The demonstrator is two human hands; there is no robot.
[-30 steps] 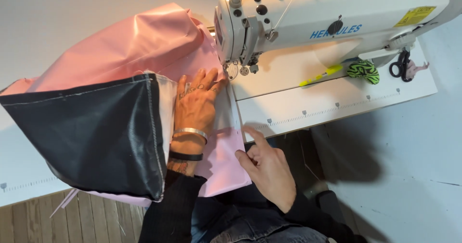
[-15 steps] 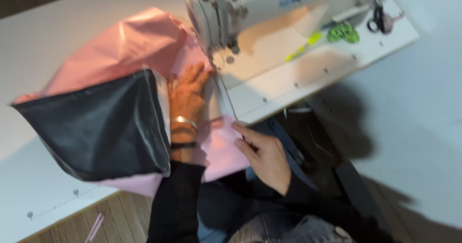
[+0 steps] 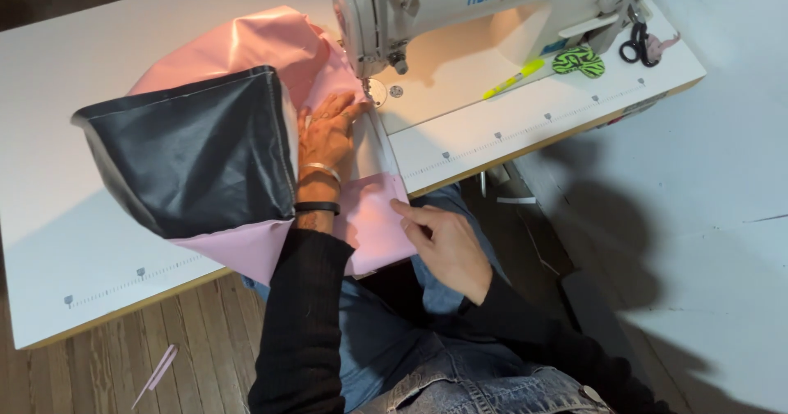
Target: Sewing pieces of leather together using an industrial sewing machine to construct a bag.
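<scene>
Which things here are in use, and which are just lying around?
In use: pink fabric, black panel, sewing machine, left hand flat on the fabric near the needle, right hand at the fabric's near edge.

Lying about: yellow pen, green striped item, scissors, pink scrap on floor.
</scene>
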